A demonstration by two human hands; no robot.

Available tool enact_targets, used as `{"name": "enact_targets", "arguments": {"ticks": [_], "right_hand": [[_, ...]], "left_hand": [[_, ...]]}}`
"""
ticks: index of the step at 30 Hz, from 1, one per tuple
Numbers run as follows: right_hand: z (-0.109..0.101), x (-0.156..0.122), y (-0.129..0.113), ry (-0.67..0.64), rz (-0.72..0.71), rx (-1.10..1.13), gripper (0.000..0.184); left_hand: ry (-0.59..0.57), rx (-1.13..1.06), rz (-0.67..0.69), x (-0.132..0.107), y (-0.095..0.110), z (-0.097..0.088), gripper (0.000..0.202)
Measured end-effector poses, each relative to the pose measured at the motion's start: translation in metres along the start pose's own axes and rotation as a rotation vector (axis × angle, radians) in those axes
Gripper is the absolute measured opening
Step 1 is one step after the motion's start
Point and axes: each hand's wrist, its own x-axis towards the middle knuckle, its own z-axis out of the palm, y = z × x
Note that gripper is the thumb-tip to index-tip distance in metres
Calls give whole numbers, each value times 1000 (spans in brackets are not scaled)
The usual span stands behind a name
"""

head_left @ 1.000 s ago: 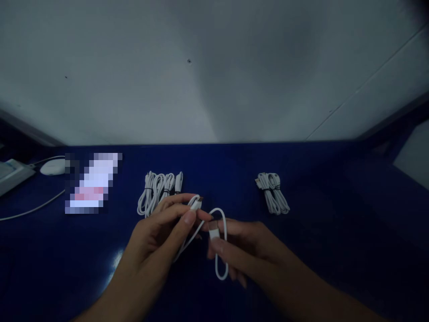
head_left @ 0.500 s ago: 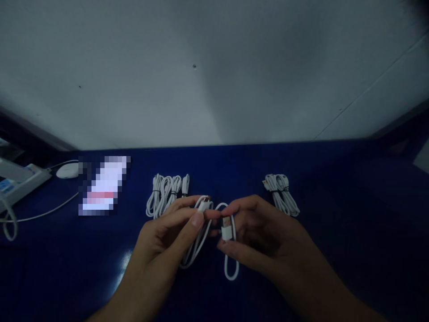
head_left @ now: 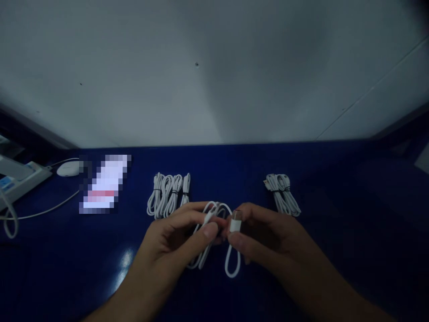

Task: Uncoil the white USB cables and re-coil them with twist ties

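Observation:
My left hand (head_left: 182, 239) pinches a loosely coiled white USB cable (head_left: 200, 258) between thumb and fingers, with its small connector end lying above the thumb. The same cable's larger USB plug (head_left: 235, 221) is pinched in my right hand (head_left: 268, 237), metal end pointing up. A short loop of cable hangs below that plug. Just beyond my left hand lies a row of several tied white cable bundles (head_left: 164, 194). Past my right hand are more tied white cable bundles (head_left: 283, 194), bound with black ties.
At the left, a phone with a lit, pixelated screen (head_left: 105, 183) lies on the blue table (head_left: 228, 165). Beside it are a white rounded device (head_left: 69, 168), a power strip (head_left: 25, 185) and loose white cords. A pale wall (head_left: 150, 89) rises behind the table.
The USB plug in my right hand has turned and moved slightly right and up. My left hand has shifted a little right, and its connector end is tilted differently.

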Motion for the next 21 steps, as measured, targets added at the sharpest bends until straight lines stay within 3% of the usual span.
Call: {"name": "enact_targets", "arguments": {"ticks": [6, 15, 21], "right_hand": [[-2, 3, -3, -6, -89, -112, 8], [5, 0, 3, 73, -102, 48, 7], [8, 1, -2, -75, -10, 181, 8]], "left_hand": [[23, -61, -54, -1, -6, -2, 22], [23, -137, -18, -4, -12, -2, 24], [5, -153, -45, -2, -13, 1, 24]]}}
